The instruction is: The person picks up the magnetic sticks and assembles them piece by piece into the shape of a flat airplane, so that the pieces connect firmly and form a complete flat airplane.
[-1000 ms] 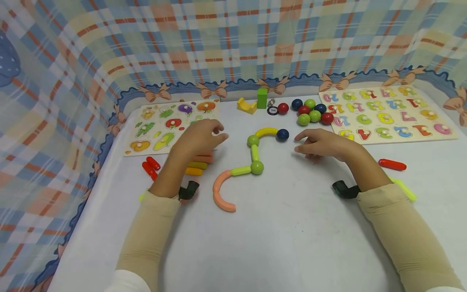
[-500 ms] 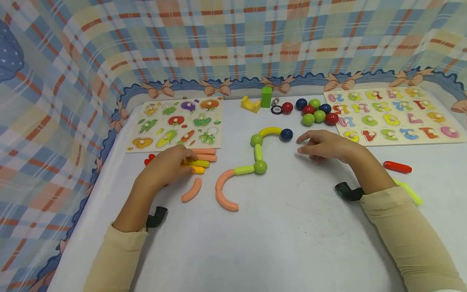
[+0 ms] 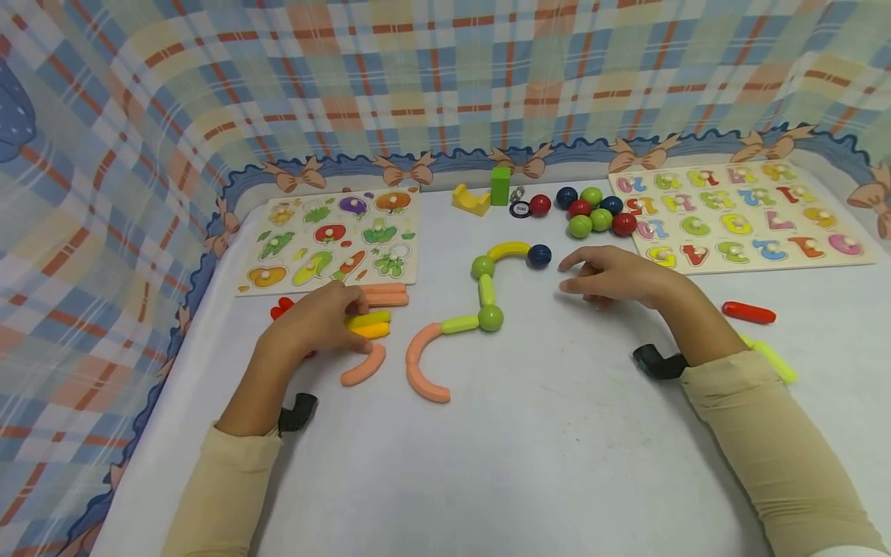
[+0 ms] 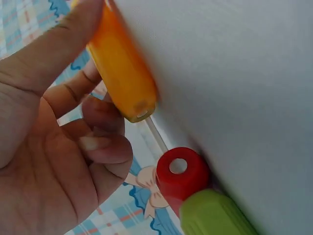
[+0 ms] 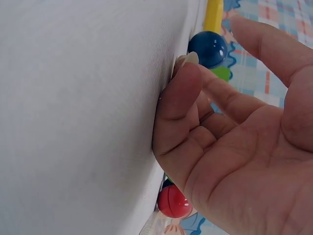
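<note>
Though it hovered earlier, the left hand (image 3: 316,321) grips an orange stick (image 3: 377,331).

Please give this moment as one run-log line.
left hand: at orange stick, grip unclear | right hand: empty, beside blue ball | chain: on table

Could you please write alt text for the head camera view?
A person's left hand is at a yellow stick and an orange stick, while the right hand is beside a blue ball ending a winding line of sticks and balls on a white table.

The orange stick (image 4: 124,73) looks smooth plastic, the plaid drape (image 3: 459,85) matt cloth.
</note>
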The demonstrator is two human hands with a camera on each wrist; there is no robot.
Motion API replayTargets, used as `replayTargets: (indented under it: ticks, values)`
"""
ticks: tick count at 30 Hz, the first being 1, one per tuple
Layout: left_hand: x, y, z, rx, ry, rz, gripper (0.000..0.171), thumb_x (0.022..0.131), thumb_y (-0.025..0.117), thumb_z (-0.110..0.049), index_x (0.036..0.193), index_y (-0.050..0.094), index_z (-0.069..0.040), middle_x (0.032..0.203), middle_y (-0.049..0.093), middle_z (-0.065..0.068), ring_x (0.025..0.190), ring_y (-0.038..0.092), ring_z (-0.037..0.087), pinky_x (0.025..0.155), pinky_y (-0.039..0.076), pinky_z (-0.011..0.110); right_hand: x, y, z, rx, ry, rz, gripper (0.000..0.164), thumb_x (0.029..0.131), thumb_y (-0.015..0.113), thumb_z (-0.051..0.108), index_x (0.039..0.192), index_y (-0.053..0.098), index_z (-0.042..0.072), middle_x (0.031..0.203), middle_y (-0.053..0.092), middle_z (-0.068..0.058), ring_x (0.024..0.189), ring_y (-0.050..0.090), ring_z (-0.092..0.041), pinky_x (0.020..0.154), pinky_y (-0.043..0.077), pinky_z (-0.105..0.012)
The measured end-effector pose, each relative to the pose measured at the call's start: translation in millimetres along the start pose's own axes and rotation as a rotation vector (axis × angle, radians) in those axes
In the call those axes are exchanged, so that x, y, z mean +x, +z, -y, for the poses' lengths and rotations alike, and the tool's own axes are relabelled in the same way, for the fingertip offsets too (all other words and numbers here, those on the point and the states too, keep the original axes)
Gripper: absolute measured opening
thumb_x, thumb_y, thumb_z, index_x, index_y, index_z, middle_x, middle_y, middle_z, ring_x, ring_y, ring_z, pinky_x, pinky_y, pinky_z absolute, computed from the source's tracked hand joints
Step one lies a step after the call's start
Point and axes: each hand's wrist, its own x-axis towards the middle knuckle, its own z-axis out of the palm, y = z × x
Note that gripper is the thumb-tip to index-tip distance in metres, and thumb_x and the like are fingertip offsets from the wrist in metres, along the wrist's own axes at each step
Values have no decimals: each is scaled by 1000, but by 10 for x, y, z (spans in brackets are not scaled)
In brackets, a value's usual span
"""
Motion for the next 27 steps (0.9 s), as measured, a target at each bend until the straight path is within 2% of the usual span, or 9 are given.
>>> replayTargets:
  ticks: [3, 8, 10, 14, 19, 23, 27]
  values:
    - [6, 1, 34, -25, 9, 0, 55, 59, 80, -47, 97, 57, -15, 95, 54, 3, 86, 47, 21, 72, 42, 34, -3, -4, -9, 16, 8, -2, 57, 80, 62, 47, 125, 49, 14, 89, 53, -13, 74, 53, -25, 65, 44, -34]
    - [4, -30, 57, -13, 44, 1, 36, 76, 71, -37, 104, 62, -16, 98, 57, 2, 88, 49, 21, 76, 43, 34, 7, -14, -34, 47, 10, -16, 48, 85, 59, 41, 124, 50, 14, 89, 54, -13, 75, 53, -26, 66, 45, -35]
    - [-3, -41, 51, -8, 46, 12, 33, 80, 68, -33, 107, 62, -14, 98, 57, 2, 88, 49, 21, 75, 44, 34, 15, -18, -47, 59, 6, -19, 45, 87, 57, 39, 123, 50, 14, 90, 53, -14, 77, 52, -26, 67, 45, -35]
    - [-15, -48, 36, -8, 52, 18, 32, 78, 70, -30, 105, 62, -14, 94, 57, 3, 84, 49, 21, 70, 44, 32, 23, -19, -67, 82, 8, -18, 43, 88, 56, 37, 123, 51, 13, 91, 53, -14, 78, 52, -26, 68, 45, -34]
    - [-15, -77, 3, 10, 81, -50, 30, 77, 72, -30, 100, 63, -13, 90, 57, 3, 81, 49, 21, 70, 44, 33, 29, -21, -73, 104, 7, -17, 44, 87, 57, 38, 123, 51, 13, 89, 54, -15, 76, 52, -27, 66, 46, -35]
    - [9, -123, -89, 11, 133, -106, 32, 81, 66, -36, 102, 62, -12, 88, 58, 2, 79, 50, 19, 70, 43, 34, 70, -41, -56, 124, 7, -18, 45, 88, 56, 38, 124, 50, 12, 86, 55, -17, 72, 54, -29, 65, 47, -36]
    - [97, -153, -355, -51, 185, -141, 37, 81, 63, -42, 104, 62, -13, 84, 57, -1, 76, 50, 17, 67, 43, 31, 143, -64, -14, 169, 9, -28, 42, 90, 54, 34, 125, 49, 12, 90, 57, -18, 72, 56, -31, 67, 47, -36]
